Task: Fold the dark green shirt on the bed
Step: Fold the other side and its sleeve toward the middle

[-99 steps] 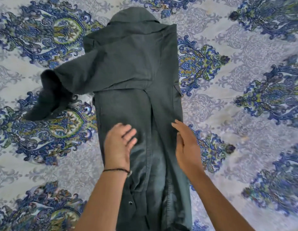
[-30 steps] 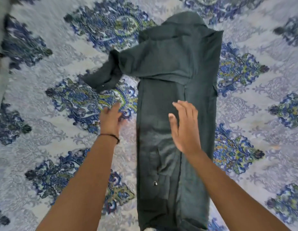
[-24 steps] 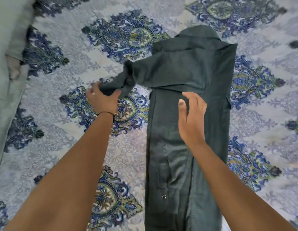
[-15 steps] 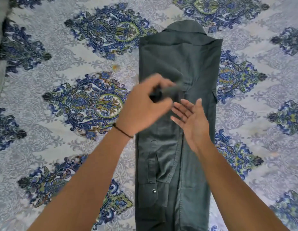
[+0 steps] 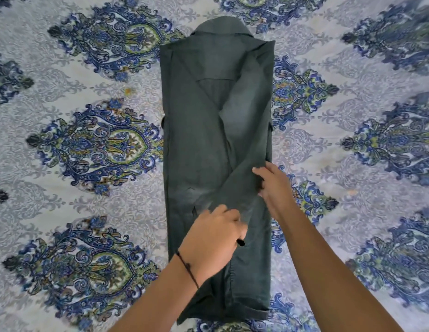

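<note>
Lying lengthwise down the centre of the frame: dark green cotton shirt (image 5: 201,144), folded into a long narrow strip on a pale grey bedspread printed with blue and green paisley medallions (image 5: 93,144). Collar (image 5: 219,26) at the top centre, hem near the bottom edge. Both side panels turned inward, with a sleeve (image 5: 244,130) laid diagonally from the upper right shoulder down toward the lower middle.

Left hand (image 5: 211,238) resting on the lower middle of the strip, fingers curled and pressed together, closed over the sleeve's end; a small dark tip poking out beside the knuckles, too blurred to identify. Thin black cord bracelet (image 5: 187,267) around the left wrist.

Right hand (image 5: 272,185) at the right edge of the strip, just above and to the right of the other hand, fingers slightly spread and bent, touching the sleeve fabric; whether pinching or only pressing, cannot tell. Both forearms entering from the bottom edge of the frame.
</note>
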